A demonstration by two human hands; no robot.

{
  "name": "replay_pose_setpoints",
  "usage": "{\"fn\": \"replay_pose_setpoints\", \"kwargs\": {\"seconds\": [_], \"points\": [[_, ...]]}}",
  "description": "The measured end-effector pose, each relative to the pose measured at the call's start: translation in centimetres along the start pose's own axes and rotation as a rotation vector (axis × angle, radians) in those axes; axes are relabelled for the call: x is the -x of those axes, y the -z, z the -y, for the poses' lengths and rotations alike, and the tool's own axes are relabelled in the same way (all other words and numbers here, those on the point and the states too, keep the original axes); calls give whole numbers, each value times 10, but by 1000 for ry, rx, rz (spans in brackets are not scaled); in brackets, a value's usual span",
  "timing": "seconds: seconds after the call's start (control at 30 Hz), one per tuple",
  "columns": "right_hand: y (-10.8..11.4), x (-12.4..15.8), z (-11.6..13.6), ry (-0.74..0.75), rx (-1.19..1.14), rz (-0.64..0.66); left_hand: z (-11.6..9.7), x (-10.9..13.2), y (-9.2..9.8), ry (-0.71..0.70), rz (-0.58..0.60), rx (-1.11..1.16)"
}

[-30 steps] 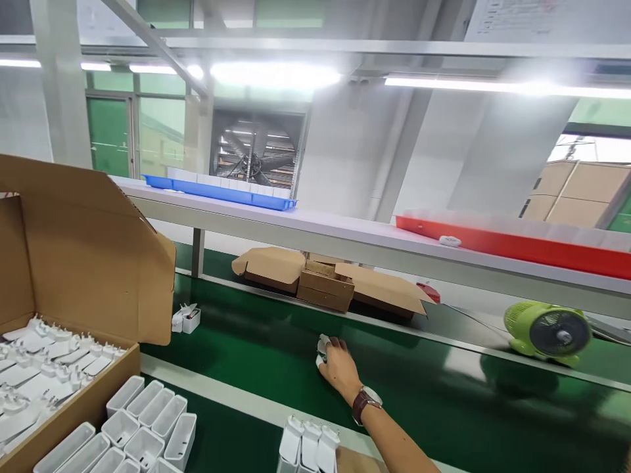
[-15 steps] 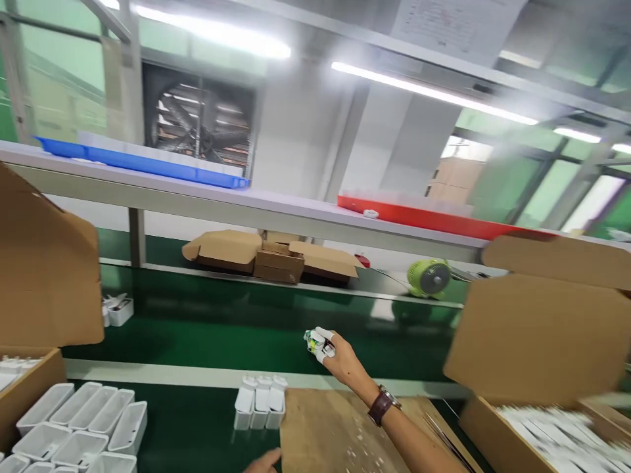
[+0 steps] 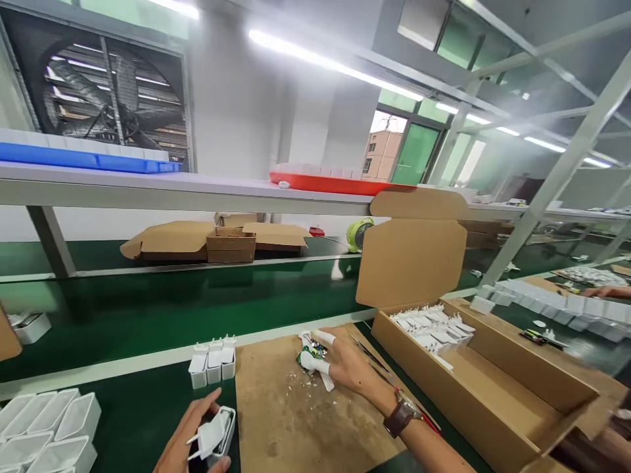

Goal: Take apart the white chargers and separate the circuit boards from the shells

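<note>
My right hand (image 3: 345, 366), with white finger cots and a brown-strap watch, is closed round a small green circuit board (image 3: 309, 353) just above a brown wooden board (image 3: 296, 420) on the bench. At the bottom edge my left hand (image 3: 190, 440) grips a white charger case with plug prongs (image 3: 214, 435). Three white charger shells (image 3: 213, 362) stand upright just left of the board's far corner.
An open carton (image 3: 497, 381) holding several white plug parts lies to my right. White empty cases (image 3: 44, 433) fill the lower left. Beyond runs a green conveyor belt (image 3: 162, 309) with a flat carton (image 3: 229, 242), a green fan (image 3: 359, 234) and a shelf above. Another person's hand (image 3: 607, 292) works far right.
My view swung right and down. My right hand drew back from the green belt to the wooden board, holding the small part. My left hand came into view with a white case.
</note>
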State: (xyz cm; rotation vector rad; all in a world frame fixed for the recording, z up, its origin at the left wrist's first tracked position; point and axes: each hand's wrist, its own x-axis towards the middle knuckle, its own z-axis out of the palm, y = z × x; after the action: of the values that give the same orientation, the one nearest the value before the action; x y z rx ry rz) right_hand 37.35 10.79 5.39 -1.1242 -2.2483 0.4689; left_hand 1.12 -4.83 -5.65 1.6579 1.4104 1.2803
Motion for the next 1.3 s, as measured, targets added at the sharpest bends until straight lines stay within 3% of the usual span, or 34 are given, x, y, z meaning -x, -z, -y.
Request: {"fn": "replay_pose_setpoints", "kwargs": {"seconds": [0.13, 0.33, 0.43, 0.53, 0.83, 1.3], "points": [[-20, -10, 31, 130, -66, 65, -2, -1, 7, 61, 10, 47], [-96, -15, 89, 451, -291, 278, -9, -9, 10, 63, -104, 302], [-126, -17, 99, 523, -390, 311, -14, -12, 12, 59, -127, 419], [-142, -19, 95, 532, -438, 284, -18, -15, 15, 80, -141, 472], [-152, -11, 89, 610, -342, 222, -9, -20, 12, 131, -58, 707], [-156, 6, 98, 486, -312, 258, -20, -19, 17, 172, -30, 820]]}}
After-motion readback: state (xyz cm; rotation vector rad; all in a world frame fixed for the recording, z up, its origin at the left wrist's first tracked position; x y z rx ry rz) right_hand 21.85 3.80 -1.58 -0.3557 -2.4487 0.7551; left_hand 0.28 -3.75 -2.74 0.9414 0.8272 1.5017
